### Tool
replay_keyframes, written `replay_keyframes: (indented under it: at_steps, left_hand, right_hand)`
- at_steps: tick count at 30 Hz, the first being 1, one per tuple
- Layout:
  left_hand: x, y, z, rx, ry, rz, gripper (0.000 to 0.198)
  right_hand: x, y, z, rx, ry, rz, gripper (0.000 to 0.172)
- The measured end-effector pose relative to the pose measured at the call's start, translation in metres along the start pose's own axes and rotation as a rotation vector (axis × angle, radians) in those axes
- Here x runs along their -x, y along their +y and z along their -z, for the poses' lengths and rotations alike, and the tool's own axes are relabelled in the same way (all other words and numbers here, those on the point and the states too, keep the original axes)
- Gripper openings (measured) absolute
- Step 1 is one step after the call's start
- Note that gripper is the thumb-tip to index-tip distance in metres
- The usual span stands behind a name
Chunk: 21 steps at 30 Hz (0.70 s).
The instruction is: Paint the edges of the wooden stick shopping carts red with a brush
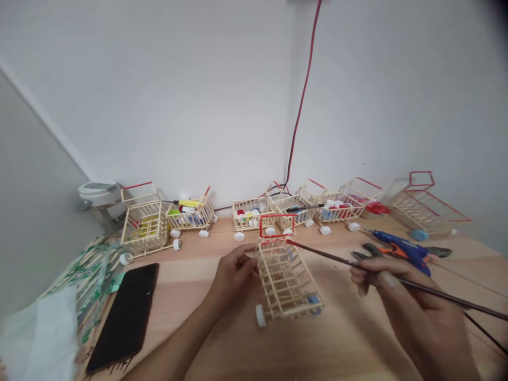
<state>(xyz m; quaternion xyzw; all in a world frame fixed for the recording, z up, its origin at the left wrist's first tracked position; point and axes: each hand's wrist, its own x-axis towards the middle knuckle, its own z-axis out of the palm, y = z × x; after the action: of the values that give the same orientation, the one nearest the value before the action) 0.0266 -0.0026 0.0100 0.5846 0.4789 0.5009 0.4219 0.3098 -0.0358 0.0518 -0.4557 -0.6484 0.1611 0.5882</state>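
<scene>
A small shopping cart (288,286) made of thin wooden sticks stands tilted on the table before me, with white and blue bottle-cap wheels. Its handle frame (277,216) is red. My left hand (232,272) is closed at the cart's left upper edge, its fingertips partly hidden behind the sticks. In my right hand (415,309) is a thin dark paintbrush (331,256), pinched between thumb and fingers. Its red tip reaches the cart's upper right corner, just below the handle; whether it touches there is hard to tell.
Similar stick carts (145,227) line the wall, several filled with coloured caps. A blue glue gun (397,246) and pliers (369,251) lie at right. At left are a phone (125,317), stick packets (85,275), white tissue (51,330) and a tumbler (99,196). A red cable (304,95) hangs behind.
</scene>
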Motion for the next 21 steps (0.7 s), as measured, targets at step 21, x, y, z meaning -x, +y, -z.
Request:
replay_keyframes:
  at_steps: [21]
  left_hand:
    - [-0.003, -0.001, 0.002, -0.025, -0.016, 0.026, 0.039]
  right_hand:
    - [-0.002, 0.004, -0.015, 0.15, -0.105, 0.105, 0.016]
